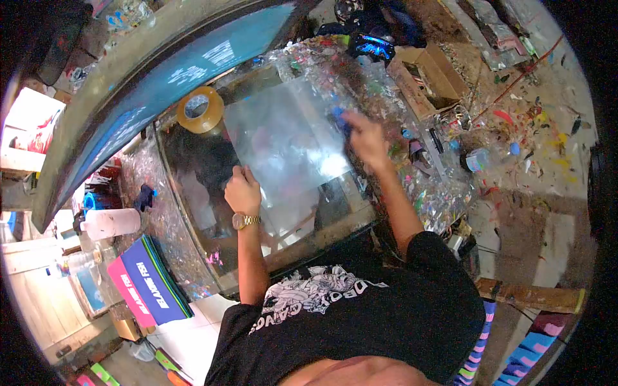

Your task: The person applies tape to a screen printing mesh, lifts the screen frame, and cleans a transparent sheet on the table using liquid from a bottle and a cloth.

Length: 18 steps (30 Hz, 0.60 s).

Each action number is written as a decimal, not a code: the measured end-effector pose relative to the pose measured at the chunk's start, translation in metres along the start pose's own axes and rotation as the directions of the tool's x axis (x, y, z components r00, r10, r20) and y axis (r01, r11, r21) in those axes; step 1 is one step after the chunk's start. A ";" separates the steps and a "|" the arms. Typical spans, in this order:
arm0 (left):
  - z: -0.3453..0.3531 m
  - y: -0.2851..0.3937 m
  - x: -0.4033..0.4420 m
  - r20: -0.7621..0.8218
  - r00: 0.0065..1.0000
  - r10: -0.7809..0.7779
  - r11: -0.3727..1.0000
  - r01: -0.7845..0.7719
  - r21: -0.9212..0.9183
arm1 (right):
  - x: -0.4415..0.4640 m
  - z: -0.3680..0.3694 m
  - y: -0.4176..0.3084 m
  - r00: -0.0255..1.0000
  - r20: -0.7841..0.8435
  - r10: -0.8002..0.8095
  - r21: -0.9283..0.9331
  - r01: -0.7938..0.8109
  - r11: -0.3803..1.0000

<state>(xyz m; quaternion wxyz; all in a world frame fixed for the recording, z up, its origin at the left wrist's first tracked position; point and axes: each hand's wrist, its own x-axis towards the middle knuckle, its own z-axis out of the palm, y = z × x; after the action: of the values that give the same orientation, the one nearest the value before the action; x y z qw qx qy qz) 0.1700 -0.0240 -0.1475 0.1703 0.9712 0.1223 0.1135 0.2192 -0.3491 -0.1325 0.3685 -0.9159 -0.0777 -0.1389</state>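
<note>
A translucent plastic sheet (277, 128) lies on the dark glass-like panel (193, 167) of the worktable. My left hand (243, 190), with a gold watch (246, 220) on the wrist, is closed at the sheet's left edge, fingers curled on it. Over the sheet's right edge, my right hand (368, 138) is closed around a small blue object (341, 116); motion blur hides its kind. A roll of clear yellowish tape (200, 110) lies beside the sheet's upper left corner.
A printing screen in a thick frame (212, 55) stands tilted over the table's far left. An open cardboard box (428, 80), a plastic bottle (476, 159) and a metal ruler (434, 154) lie at right. A pinkish bottle (112, 223) and printed fabric (149, 283) are at left.
</note>
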 end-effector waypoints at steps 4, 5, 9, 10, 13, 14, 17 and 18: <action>-0.002 -0.004 0.002 0.041 0.999 -0.019 0.999 0.020 -0.046 | 0.029 0.014 0.039 0.990 -0.063 0.123 -0.233 -0.135 0.963; -0.006 -0.004 0.004 0.018 0.999 -0.033 0.999 0.034 -0.019 | 0.030 0.040 0.030 0.996 -0.084 0.034 -0.187 -0.049 0.981; -0.055 0.006 0.007 -0.239 0.970 -0.051 0.983 0.007 -0.183 | -0.012 0.146 -0.067 0.915 0.252 -0.316 -0.065 0.342 0.937; -0.074 0.008 0.011 -0.439 0.896 0.073 0.966 -0.173 -0.192 | -0.023 0.166 -0.085 0.848 0.351 -0.396 -0.024 0.431 0.902; -0.177 0.015 0.024 -0.733 0.590 0.338 0.925 -0.353 0.142 | -0.025 0.148 -0.135 0.702 0.457 -0.546 0.208 0.512 0.833; -0.201 0.010 0.032 -0.838 0.455 0.302 0.905 -0.414 0.101 | -0.011 0.152 -0.127 0.689 0.481 -0.542 0.202 0.514 0.833; -0.277 0.001 0.052 -0.850 0.352 0.392 0.903 -0.321 0.284 | 0.062 0.133 -0.093 0.878 0.402 -0.259 0.130 0.226 0.965; -0.299 -0.008 0.063 -0.795 0.376 0.476 0.868 -0.344 0.358 | 0.082 0.125 -0.079 0.952 0.243 -0.186 0.090 0.169 0.982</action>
<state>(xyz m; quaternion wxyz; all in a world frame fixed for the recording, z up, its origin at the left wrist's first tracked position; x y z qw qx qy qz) 0.1493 0.0909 0.1345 -0.0129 0.7879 -0.0470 0.6139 0.3027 -0.2020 -0.1412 0.3726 -0.9024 -0.2103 -0.0519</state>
